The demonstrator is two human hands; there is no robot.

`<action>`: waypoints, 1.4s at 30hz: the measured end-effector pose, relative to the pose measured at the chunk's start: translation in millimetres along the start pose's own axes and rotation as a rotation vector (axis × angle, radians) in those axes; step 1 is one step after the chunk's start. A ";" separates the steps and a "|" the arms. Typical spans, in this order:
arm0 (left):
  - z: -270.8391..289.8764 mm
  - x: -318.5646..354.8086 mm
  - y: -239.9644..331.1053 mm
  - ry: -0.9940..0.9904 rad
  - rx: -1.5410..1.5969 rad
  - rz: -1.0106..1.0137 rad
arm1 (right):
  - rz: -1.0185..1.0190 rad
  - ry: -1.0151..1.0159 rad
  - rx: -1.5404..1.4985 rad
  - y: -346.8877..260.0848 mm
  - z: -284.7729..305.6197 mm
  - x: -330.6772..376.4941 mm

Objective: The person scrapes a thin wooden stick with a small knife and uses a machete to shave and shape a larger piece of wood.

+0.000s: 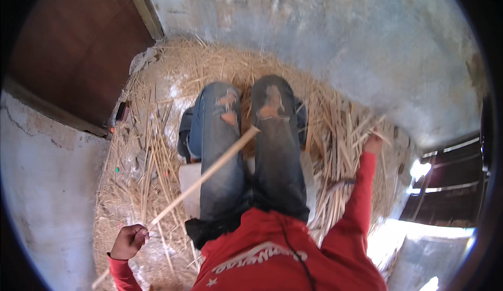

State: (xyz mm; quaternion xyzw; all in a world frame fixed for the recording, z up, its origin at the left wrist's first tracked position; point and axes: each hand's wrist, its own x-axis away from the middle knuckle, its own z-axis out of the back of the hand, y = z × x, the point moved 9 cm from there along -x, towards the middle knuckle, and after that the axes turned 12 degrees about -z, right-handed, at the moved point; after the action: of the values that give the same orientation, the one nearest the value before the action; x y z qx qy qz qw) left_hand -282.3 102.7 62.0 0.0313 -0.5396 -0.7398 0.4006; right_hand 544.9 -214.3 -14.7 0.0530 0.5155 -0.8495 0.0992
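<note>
A long pale straw stalk (209, 173) slants across the lap, its lower end gripped in the closed left hand (129, 241). The right hand (373, 144) reaches into a pile of cut straw stalks (340, 134) on the floor, fingers among them.

Stick (204, 174) across lap; straw (157, 149) beneath

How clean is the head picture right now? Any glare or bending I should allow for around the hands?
Head view: strong fisheye bending, with a black rim at the corners; bright daylight blows out the lower right near the slatted door; the right hand among the straw is small and soft; the left hand, gripping a long stick, is evenly lit and clear.
</note>
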 end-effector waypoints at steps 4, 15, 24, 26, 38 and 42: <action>-46.2 -51.4 32.3 -0.088 0.128 -0.123 | 0.368 0.185 0.090 -118.4 -10.0 -1.6; -98.7 -153.5 65.2 -0.079 0.262 -0.254 | -0.023 -0.191 0.163 19.9 -130.1 13.3; -128.0 -169.3 60.7 -0.094 0.384 -0.197 | -0.082 -0.083 0.518 -6.9 -114.0 74.9; -140.3 -179.6 64.6 -0.111 0.429 -0.188 | -0.051 -0.087 0.301 -9.0 -108.2 72.2; -190.9 -224.7 105.0 -0.116 0.258 -0.307 | -0.131 -0.653 -0.429 -196.0 -184.1 188.4; -191.5 -229.7 105.2 -0.120 0.218 -0.295 | -0.173 -0.668 -0.502 -193.8 -190.9 190.4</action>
State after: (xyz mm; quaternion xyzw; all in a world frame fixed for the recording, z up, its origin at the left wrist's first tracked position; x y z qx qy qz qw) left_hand 23.7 88.4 -19.7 0.1093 -0.6288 -0.7284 0.2492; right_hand 313.7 20.2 28.0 -0.2944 0.6484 -0.6733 0.1988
